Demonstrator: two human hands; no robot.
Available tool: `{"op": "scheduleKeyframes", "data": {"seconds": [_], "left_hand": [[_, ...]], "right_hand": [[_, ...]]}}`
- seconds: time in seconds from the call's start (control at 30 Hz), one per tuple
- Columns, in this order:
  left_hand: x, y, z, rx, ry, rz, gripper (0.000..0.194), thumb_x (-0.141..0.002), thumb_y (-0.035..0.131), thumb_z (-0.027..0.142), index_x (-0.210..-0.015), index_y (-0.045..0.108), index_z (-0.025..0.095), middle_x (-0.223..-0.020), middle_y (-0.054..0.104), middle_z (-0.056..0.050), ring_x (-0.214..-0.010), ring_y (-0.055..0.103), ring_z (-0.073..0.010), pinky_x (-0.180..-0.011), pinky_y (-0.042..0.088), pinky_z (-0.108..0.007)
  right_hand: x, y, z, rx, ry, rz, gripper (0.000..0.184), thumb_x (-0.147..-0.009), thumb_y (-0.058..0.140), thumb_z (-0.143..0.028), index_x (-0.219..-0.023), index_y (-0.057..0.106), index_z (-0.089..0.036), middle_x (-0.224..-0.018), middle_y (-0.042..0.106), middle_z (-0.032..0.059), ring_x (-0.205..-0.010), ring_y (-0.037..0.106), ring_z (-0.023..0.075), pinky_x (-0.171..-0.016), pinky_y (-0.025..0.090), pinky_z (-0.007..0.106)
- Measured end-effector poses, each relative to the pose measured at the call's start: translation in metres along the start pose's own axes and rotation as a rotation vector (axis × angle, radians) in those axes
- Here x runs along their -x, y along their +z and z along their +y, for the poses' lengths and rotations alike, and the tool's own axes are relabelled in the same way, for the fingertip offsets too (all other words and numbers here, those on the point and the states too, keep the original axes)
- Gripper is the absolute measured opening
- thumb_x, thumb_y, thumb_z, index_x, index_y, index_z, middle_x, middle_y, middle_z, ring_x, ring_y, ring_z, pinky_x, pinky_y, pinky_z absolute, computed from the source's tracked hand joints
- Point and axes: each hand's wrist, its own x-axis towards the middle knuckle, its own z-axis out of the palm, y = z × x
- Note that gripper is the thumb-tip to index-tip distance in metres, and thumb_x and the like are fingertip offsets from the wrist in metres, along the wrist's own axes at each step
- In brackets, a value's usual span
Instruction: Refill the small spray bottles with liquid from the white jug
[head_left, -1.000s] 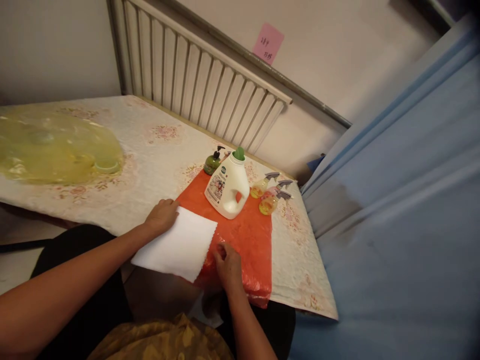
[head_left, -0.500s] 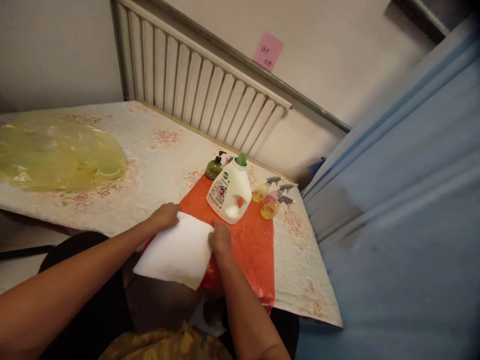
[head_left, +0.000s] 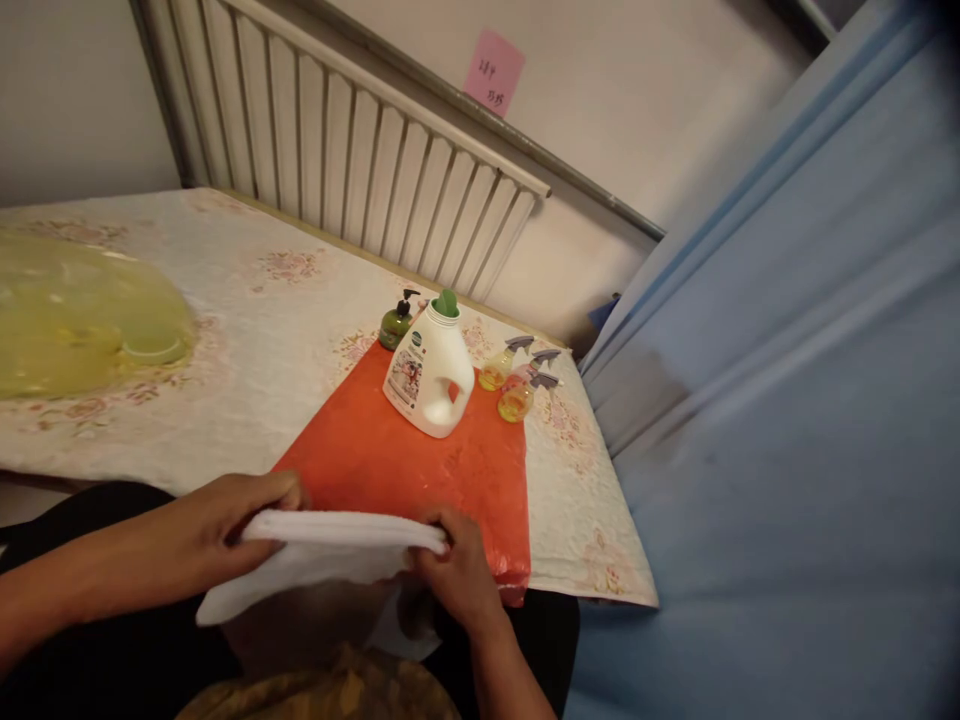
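Note:
My left hand (head_left: pixel 225 515) and my right hand (head_left: pixel 454 560) each grip one end of a white cloth (head_left: pixel 330 555), held folded over at the near edge of the table. The cloth hangs down toward my lap. Just beyond it lies an orange-red plastic sheet (head_left: pixel 390 455) on the flowered tablecloth (head_left: pixel 247 330). A white detergent jug (head_left: pixel 427 365) with a green cap stands on the sheet's far end.
A green pump bottle (head_left: pixel 395 320) stands behind the jug. Small yellow spray bottles (head_left: pixel 514 385) lie to its right. A yellow transparent plastic cover (head_left: pixel 75 320) sits at the left. A radiator (head_left: pixel 337 150) lines the wall; blue fabric (head_left: pixel 787 400) fills the right side.
Both hands took the far corners of the cloth and drew them toward me, folding the cloth off the orange sheet to the table's edge. The view shifted a little.

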Motion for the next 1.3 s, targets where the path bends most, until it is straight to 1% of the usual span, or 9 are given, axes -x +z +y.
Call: {"op": "scheduleKeyframes", "data": {"seconds": [0.13, 0.3, 0.5, 0.7, 0.9, 0.97, 1.03, 1.17, 1.3], "left_hand": [[-0.006, 0.005, 0.038, 0.088, 0.092, -0.023, 0.018, -0.089, 0.052, 0.041, -0.094, 0.06, 0.026, -0.088, 0.067, 0.002, -0.077, 0.059, -0.0177, -0.065, 0.047, -0.024], [-0.044, 0.029, 0.077, 0.135, 0.176, 0.079, 0.009, -0.082, 0.053, 0.031, -0.087, 0.057, 0.024, -0.083, 0.065, 0.001, -0.072, 0.058, -0.0163, -0.064, 0.045, -0.024], [-0.091, 0.061, 0.102, 0.221, 0.121, 0.111, 0.008, -0.077, 0.05, 0.027, -0.082, 0.051, 0.022, -0.076, 0.057, 0.004, -0.071, 0.053, -0.0152, -0.064, 0.041, -0.025], [-0.147, 0.076, 0.104, 0.229, 0.096, 0.222, 0.008, -0.077, 0.05, 0.028, -0.081, 0.049, 0.021, -0.073, 0.052, 0.005, -0.069, 0.051, -0.0152, -0.062, 0.04, -0.025], [-0.216, 0.096, 0.07, -0.006, 0.07, 0.413, 0.018, -0.083, 0.052, 0.022, -0.1, 0.055, 0.017, -0.093, 0.064, -0.005, -0.09, 0.061, -0.0222, -0.083, 0.05, -0.035], [-0.228, 0.11, 0.057, -0.165, 0.1, 0.584, 0.037, -0.083, 0.056, 0.02, -0.12, 0.053, 0.013, -0.12, 0.061, -0.015, -0.115, 0.057, -0.0281, -0.1, 0.047, -0.042], [-0.235, 0.131, 0.044, -0.335, 0.132, 0.695, 0.049, -0.085, 0.055, 0.017, -0.133, 0.048, 0.011, -0.139, 0.051, -0.02, -0.132, 0.046, -0.0333, -0.111, 0.039, -0.05], [-0.239, 0.179, 0.019, -0.518, 0.264, 0.608, 0.046, -0.09, 0.04, 0.009, -0.134, 0.054, 0.011, -0.145, 0.053, -0.017, -0.14, 0.043, -0.0288, -0.115, 0.037, -0.046], [-0.241, 0.207, 0.005, -0.614, 0.189, 0.513, 0.048, -0.093, 0.044, 0.022, -0.138, 0.055, 0.01, -0.151, 0.049, -0.017, -0.143, 0.041, -0.0315, -0.115, 0.036, -0.048]], "right_hand": [[0.021, -0.045, -0.012, -0.042, 0.013, 0.064, 0.011, -0.072, 0.057, -0.015, -0.077, 0.063, -0.022, -0.067, 0.058, -0.0049, -0.063, 0.051, 0.0123, -0.058, 0.038, 0.021], [0.029, -0.095, -0.004, -0.069, 0.086, 0.136, 0.008, -0.075, 0.057, -0.019, -0.078, 0.063, -0.023, -0.067, 0.058, -0.003, -0.06, 0.051, 0.0134, -0.053, 0.039, 0.021], [0.024, -0.137, 0.017, -0.006, 0.114, 0.229, 0.008, -0.073, 0.06, -0.023, -0.079, 0.065, -0.021, -0.069, 0.058, -0.0026, -0.063, 0.051, 0.0136, -0.058, 0.04, 0.022], [-0.008, -0.154, 0.057, -0.028, 0.203, 0.216, 0.015, -0.073, 0.061, -0.031, -0.081, 0.063, -0.018, -0.069, 0.057, -0.0035, -0.059, 0.047, 0.0122, -0.054, 0.038, 0.022], [-0.066, -0.141, 0.116, 0.245, 0.195, 0.322, 0.022, -0.075, 0.052, -0.029, -0.087, 0.067, -0.018, -0.074, 0.065, 0.0, -0.066, 0.057, 0.0163, -0.065, 0.049, 0.027], [-0.081, -0.127, 0.132, 0.304, 0.217, 0.39, 0.034, -0.078, 0.052, -0.028, -0.103, 0.067, -0.012, -0.092, 0.071, 0.0094, -0.081, 0.064, 0.0222, -0.08, 0.052, 0.035], [-0.09, -0.108, 0.144, 0.37, 0.213, 0.457, 0.046, -0.082, 0.051, -0.026, -0.123, 0.061, -0.006, -0.122, 0.065, 0.021, -0.114, 0.059, 0.0285, -0.1, 0.046, 0.043], [-0.09, -0.064, 0.158, 0.717, 0.0, 0.299, 0.048, -0.095, 0.042, -0.02, -0.14, 0.05, -0.006, -0.151, 0.045, 0.0224, -0.144, 0.036, 0.0265, -0.116, 0.033, 0.044], [-0.084, -0.033, 0.168, 0.866, -0.116, 0.058, 0.05, -0.1, 0.045, -0.029, -0.148, 0.045, -0.016, -0.158, 0.038, 0.016, -0.15, 0.026, 0.029, -0.119, 0.024, 0.052]]}}
